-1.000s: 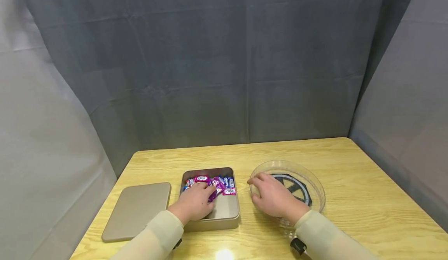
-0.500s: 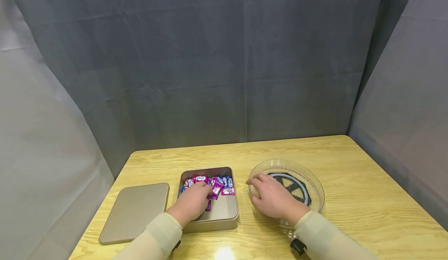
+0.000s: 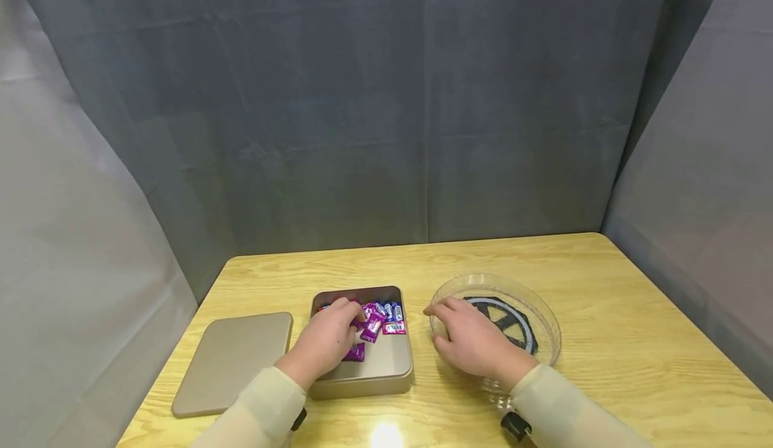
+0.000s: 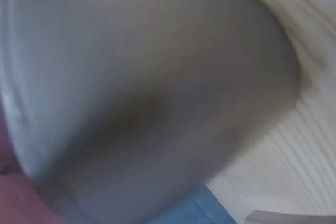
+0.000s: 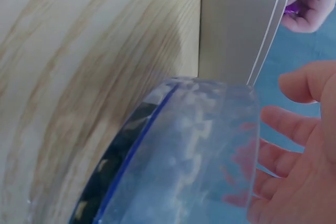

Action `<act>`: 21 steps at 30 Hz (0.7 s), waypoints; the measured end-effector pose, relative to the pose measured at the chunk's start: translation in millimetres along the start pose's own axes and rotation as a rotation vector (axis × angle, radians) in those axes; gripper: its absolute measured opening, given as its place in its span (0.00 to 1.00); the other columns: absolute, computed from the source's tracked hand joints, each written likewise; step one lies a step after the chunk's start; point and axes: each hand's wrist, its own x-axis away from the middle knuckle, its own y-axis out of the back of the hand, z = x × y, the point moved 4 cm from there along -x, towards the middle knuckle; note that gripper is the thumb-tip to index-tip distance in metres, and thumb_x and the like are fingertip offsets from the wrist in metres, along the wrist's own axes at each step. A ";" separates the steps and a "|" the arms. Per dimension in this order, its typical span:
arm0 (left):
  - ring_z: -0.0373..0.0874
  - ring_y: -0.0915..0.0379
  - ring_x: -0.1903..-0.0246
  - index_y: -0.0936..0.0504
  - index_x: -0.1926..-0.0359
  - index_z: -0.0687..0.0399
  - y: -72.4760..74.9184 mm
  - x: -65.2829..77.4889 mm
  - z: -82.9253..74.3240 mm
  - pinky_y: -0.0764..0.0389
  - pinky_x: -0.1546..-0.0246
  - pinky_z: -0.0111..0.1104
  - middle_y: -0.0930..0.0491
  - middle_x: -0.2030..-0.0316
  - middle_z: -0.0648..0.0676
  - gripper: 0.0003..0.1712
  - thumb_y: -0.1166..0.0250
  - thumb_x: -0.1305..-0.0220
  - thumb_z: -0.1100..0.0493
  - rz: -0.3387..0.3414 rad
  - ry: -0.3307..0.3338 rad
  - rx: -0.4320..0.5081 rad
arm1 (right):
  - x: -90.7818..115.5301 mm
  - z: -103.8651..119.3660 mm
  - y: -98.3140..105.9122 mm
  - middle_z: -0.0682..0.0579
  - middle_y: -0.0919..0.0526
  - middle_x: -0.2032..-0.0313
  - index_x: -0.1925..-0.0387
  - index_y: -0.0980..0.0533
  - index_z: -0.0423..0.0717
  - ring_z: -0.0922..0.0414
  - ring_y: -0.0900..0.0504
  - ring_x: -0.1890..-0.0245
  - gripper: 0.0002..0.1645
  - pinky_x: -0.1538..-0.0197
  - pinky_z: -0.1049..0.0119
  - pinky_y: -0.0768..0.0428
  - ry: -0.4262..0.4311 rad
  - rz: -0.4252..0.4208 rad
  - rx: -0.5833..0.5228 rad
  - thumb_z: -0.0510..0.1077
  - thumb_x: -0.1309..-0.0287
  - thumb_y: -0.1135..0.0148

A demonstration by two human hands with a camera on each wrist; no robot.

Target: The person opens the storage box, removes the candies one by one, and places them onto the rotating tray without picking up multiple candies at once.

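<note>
My left hand (image 3: 326, 339) is over the left part of a square metal tin (image 3: 362, 387) of wrapped candies. In the right wrist view its fingers pinch a purple-wrapped candy (image 5: 292, 9), mostly hidden in the hand. Purple candies (image 3: 372, 327) lie in the tin, with blue and pink ones behind them. A round clear plastic dish (image 5: 194, 150) with a black-and-grey wheel-like pattern (image 3: 510, 324) at its bottom stands to the right. At its near-left rim is my right hand (image 3: 474, 341), its fingers relaxed and holding nothing. The tin's outer wall (image 4: 131, 45) fills most of the left wrist view.
The tin's flat lid (image 3: 235, 362) lies on the wooden table (image 3: 616, 341) to the left. Grey cloth (image 3: 326, 113) hangs behind the table and along both sides. Between tin and dish runs a strip of bare wood.
My left hand has drawn back and up within the tin, and a purple candy at the near side is now uncovered. The right hand stays at the dish rim.
</note>
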 end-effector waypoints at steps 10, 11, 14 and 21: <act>0.33 0.32 0.70 0.22 0.58 0.44 8.0 -4.0 -33.6 0.23 0.68 0.29 0.29 0.64 0.40 0.10 0.39 0.37 0.63 -0.016 -0.058 0.180 | 5.0 8.9 15.3 0.61 0.25 0.48 0.42 0.28 0.59 0.61 0.31 0.47 0.26 0.45 0.53 0.26 0.013 -0.007 -0.053 0.53 0.44 0.39; 0.33 0.33 0.70 0.22 0.58 0.44 8.4 -3.2 -35.6 0.23 0.69 0.29 0.29 0.64 0.40 0.09 0.39 0.37 0.63 -0.019 -0.067 0.185 | 5.3 11.1 15.2 0.61 0.25 0.48 0.42 0.29 0.59 0.61 0.31 0.47 0.26 0.46 0.53 0.26 0.023 0.001 -0.066 0.53 0.43 0.39; 0.33 0.33 0.71 0.22 0.59 0.43 10.6 -1.8 -40.8 0.23 0.69 0.29 0.28 0.65 0.40 0.10 0.38 0.38 0.64 -0.034 -0.084 0.196 | 5.7 17.7 16.4 0.60 0.25 0.48 0.41 0.30 0.59 0.61 0.30 0.49 0.26 0.48 0.55 0.24 0.067 0.011 -0.100 0.53 0.42 0.40; 0.31 0.32 0.67 0.22 0.59 0.43 9.4 -10.0 -56.4 0.21 0.65 0.30 0.27 0.63 0.40 0.09 0.38 0.38 0.63 -0.053 -0.124 0.241 | 3.3 24.1 22.1 0.58 0.24 0.49 0.41 0.30 0.57 0.62 0.28 0.50 0.27 0.49 0.56 0.23 0.107 -0.005 -0.116 0.51 0.43 0.39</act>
